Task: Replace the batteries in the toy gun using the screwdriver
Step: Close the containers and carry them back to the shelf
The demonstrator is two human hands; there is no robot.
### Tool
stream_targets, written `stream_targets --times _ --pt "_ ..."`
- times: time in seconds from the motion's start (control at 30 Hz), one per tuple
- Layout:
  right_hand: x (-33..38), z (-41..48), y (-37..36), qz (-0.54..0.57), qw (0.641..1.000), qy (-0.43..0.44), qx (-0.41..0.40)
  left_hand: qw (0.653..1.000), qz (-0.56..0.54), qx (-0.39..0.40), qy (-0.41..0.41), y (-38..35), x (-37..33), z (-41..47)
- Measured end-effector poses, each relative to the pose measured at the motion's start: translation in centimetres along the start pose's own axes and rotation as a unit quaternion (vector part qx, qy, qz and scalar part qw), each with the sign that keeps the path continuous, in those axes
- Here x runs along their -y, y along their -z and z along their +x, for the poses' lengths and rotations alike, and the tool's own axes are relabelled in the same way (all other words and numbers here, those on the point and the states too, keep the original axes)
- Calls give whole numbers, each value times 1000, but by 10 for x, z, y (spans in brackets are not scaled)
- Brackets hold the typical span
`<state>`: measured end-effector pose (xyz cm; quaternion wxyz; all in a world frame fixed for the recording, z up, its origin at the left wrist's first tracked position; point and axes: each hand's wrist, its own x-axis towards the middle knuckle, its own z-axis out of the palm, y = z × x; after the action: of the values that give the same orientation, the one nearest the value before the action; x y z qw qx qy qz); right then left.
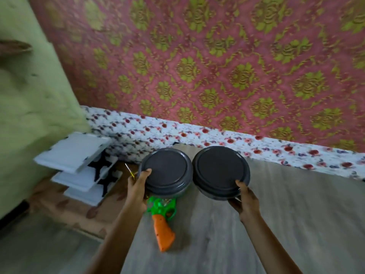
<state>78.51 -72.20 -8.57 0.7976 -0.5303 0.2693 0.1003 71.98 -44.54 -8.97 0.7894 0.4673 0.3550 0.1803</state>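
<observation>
A toy gun with a green body and an orange handle lies on the wood-grain table; its front end is hidden under a dark grey round plate. My left hand grips that left plate by its near-left rim and also holds a thin screwdriver with a yellow handle against it. My right hand grips a second dark grey plate by its near rim. Both plates are tilted towards me, side by side and almost touching. No batteries are visible.
Several white foam pieces are stacked left of the table on a brown patterned surface. A floral cloth strip runs along the table's far edge under the pink and gold patterned wall. A green wall stands on the left.
</observation>
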Motion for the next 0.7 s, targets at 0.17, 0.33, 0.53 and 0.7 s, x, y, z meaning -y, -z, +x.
stream_targets --times 0.17,0.33,0.53,0.7 --pt "-25 -3 -58 -41 998 -25 48 998 -25 -48 -27 57 -19 4" --pt "-49 -12 -111 -60 993 -44 94 991 -50 -100 -79 108 -40 1" --pt "-88 -25 -174 -95 984 -41 143 985 -63 -144 -75 172 -62 19" --pt "-135 -46 -241 -128 981 -44 138 985 -59 -136 -83 233 -93 45"
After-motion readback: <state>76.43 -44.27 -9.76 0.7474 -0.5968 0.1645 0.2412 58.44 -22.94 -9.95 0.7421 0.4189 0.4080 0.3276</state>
